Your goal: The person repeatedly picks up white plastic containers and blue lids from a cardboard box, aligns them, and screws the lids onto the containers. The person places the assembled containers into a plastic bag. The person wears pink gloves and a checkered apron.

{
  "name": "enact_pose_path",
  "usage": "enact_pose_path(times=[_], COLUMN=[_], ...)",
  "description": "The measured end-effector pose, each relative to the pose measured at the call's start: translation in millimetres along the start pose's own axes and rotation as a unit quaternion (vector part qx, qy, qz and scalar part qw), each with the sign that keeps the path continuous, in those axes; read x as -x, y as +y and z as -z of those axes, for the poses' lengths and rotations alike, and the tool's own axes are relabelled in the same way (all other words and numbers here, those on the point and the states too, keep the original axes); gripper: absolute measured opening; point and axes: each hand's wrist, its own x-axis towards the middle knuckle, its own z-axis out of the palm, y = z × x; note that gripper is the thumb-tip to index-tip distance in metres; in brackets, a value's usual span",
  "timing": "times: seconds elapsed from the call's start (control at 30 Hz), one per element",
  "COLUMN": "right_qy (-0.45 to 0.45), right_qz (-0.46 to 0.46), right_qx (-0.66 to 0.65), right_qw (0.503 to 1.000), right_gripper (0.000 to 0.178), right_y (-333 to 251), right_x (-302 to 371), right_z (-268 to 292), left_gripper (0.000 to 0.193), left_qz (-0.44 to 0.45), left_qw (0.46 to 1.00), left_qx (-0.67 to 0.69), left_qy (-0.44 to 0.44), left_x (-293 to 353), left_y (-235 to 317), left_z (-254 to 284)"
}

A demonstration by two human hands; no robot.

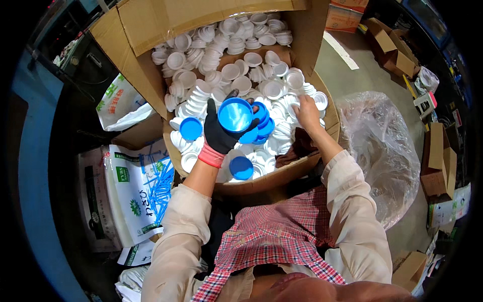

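Note:
A cardboard box (236, 188) in front of me is heaped with white plastic caps (274, 89). My left hand (215, 132), in a black glove with a pink cuff, is closed around a round blue cap (235, 116), its hollow side facing up. More blue caps (265, 127) lie just right of that hand, partly behind its fingers. Single blue caps rest on the white ones, one left of the glove (190, 129) and one nearer me (241, 168). My bare right hand (308, 115) is at the pile's right side, its fingertips pinching the rim of a white cap.
Dark reddish-brown cloth (298, 147) lies inside the box below my right forearm. A large clear plastic bag (380, 151) stands on the floor at the right. Left of the box, blue plastic strips (160, 186) lie on a printed white sack (132, 201). Small cartons (438, 161) line the far right.

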Motion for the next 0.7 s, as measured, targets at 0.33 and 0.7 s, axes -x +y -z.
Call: enact_pose_path(times=[0.33,0.7], right_qy=[-0.034,-0.206], right_qz=[-0.032,-0.180], right_qx=[-0.311,-0.787], right_qw=[0.949,0.553], right_gripper=[0.019,0.080], right_y=[-33,-77], right_x=[-20,10], right_z=[21,104], left_gripper=[0.072,0.098], left_qz=[0.030,0.023], left_qw=[0.995,0.998], left_qx=[0.093,0.023], left_qy=[0.034,0.055], left_x=[0,2], left_y=[-10,-9], left_z=[1,-4])
